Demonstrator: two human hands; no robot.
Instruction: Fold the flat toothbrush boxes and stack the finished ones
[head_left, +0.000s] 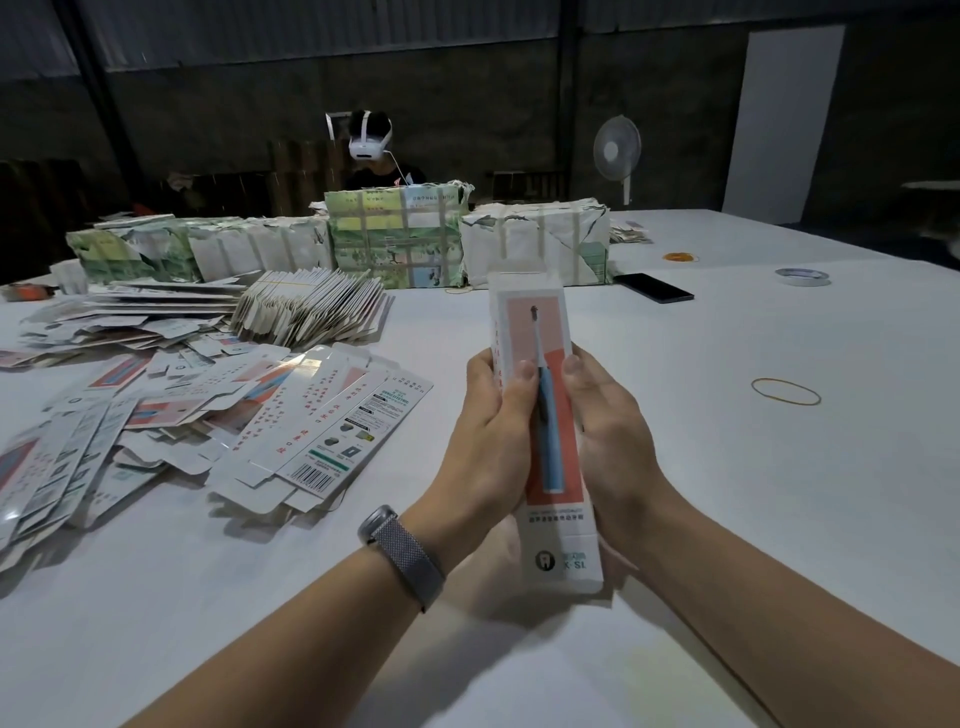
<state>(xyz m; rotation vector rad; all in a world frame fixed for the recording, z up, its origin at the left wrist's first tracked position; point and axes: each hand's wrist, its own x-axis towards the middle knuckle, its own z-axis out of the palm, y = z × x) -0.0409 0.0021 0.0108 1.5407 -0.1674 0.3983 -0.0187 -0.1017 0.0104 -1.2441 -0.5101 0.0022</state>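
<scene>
The white surface (727, 467) spreads out wide in front of me. Along its far side sit wrapped bundles (395, 239) of stock, with another person in a headset behind them. To my left lies the loose heap of flat toothbrush boxes (218, 415), and beyond it a fanned stack of flats (311, 312) held with a band. A phone (653, 287), a tape roll (801, 276) and a rubber band (785, 391) lie well apart on my right.

The box I am working on (540, 415) is raised above the surface between both hands, already opened into a tube, printed face toward me. Its long axis runs away from me: the near end by my wrists, the far end pointing at the bundles, where a top flap stands unfolded.

My left hand (488, 447) wraps the left wall and my right hand (608, 436) the right wall, fingers closed on the box, both thumbs pressed on the front panel around mid-length. Both hands are equally near the middle, so either would have to slide forward along the box to reach that far flap. I judge closing the ends comes next; whether the near end is already tucked I cannot tell.
</scene>
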